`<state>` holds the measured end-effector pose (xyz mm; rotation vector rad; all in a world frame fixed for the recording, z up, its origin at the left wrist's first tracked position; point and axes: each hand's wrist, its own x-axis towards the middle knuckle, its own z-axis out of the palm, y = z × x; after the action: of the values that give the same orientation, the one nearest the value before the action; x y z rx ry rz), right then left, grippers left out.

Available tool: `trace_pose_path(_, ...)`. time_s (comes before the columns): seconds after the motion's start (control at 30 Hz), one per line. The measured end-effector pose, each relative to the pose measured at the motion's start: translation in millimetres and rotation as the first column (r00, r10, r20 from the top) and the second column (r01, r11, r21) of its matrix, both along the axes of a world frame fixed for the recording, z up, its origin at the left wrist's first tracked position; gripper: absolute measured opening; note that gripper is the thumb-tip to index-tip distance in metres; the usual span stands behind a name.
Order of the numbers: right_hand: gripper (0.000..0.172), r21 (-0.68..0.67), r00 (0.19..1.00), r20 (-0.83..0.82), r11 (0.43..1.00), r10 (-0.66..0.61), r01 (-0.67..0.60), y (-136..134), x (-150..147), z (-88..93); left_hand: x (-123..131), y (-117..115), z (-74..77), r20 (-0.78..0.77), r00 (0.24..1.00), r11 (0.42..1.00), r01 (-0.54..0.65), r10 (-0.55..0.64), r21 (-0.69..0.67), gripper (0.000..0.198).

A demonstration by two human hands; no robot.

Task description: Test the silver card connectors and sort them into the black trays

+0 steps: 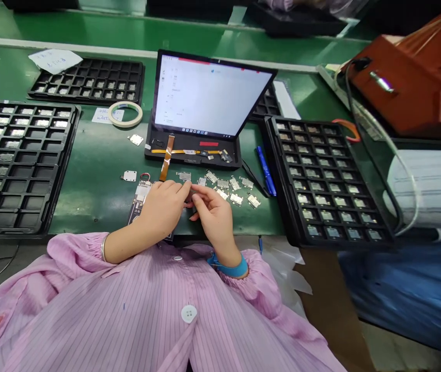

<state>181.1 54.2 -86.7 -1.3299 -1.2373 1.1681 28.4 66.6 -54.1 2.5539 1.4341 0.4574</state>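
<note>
My left hand (162, 206) and my right hand (217, 214) meet at the fingertips near the table's front edge. Both are closed in a pinch, and whatever lies between the fingers is hidden. Under my left hand, partly covered, is a dark circuit board (141, 195) with a silver part and a short red wire. A wide orange ribbon cable (167, 157) runs from it up to a screen (208, 98) propped in a black tray. Several small metal-shielded modules (222, 184) lie scattered just beyond my right hand.
Black compartment trays with modules stand at left (60, 170) and right (278, 181); another tray (140, 82) lies behind. A tape roll (138, 117), blue pen (266, 170) and black tweezers (254, 178) are nearby. A brown box (406, 88) with cables stands at far right.
</note>
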Motion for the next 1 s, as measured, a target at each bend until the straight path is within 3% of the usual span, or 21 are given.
trace_pose_path(0.13,0.05,-0.032,1.0,-0.014,0.999,0.02,-0.021,0,1,0.0,0,3,-2.2,-0.004,1.0,0.999,0.017,-0.016,0.031,0.017)
trace_pose_path(0.3,0.049,-0.046,1.0,0.006,0.999,0.005,-0.005,2,-3,1.2,-2,3,-5.1,-0.006,1.0,0.997,0.024,-0.024,0.067,0.012)
trace_pose_path(0.47,0.049,-0.023,0.999,0.033,1.0,-0.006,0.007,1,-5,-1.5,0,0,-4.9,0.009,1.0,0.997,-0.004,0.003,0.083,0.016)
trace_pose_path(0.6,0.047,0.001,0.999,0.036,0.999,-0.037,0.037,0,-5,-3.7,-10,-10,-3.4,0.078,0.996,0.995,-0.048,0.041,0.091,0.043)
trace_pose_path(0.9,0.034,0.077,0.986,-0.036,0.983,-0.162,0.164,-7,-8,4.8,-48,-27,-23.3,0.149,0.988,0.995,-0.055,0.042,0.086,0.037)
trace_pose_path(1.0,0.028,0.044,0.985,-0.121,0.991,-0.12,0.126,-12,-9,15.2,-50,-28,-27.8,0.163,0.986,0.992,-0.047,0.028,0.113,0.036)
